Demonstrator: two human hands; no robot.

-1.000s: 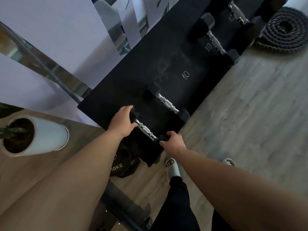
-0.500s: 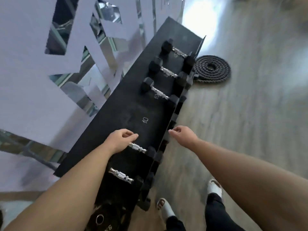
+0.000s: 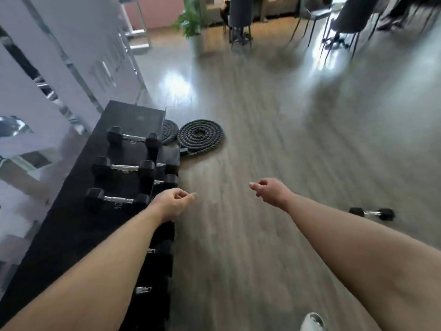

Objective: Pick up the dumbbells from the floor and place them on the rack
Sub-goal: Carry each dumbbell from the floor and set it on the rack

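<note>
Dumbbells (image 3: 118,200) sit on the rack (image 3: 133,115), seemingly too blurred to read anything.

3 top-tier DBs (image 3: 118,200), 1 floor DB (image 3: 371,213)

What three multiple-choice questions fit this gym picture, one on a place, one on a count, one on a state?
1. Where is the loose dumbbell? A on the coiled rope; B on the floor, off to the right; C on a chair.
2. How many dumbbells show on the top shelf of the rack beyond the left hand? A one; B five; C three.
3. What do the hands hold? A nothing; B a dumbbell each; C the coiled rope.
Answers: B, it lies on bare boards; C, three sit side by side; A, the left hand and right hand have loosely curled fingers around nothing.
</note>
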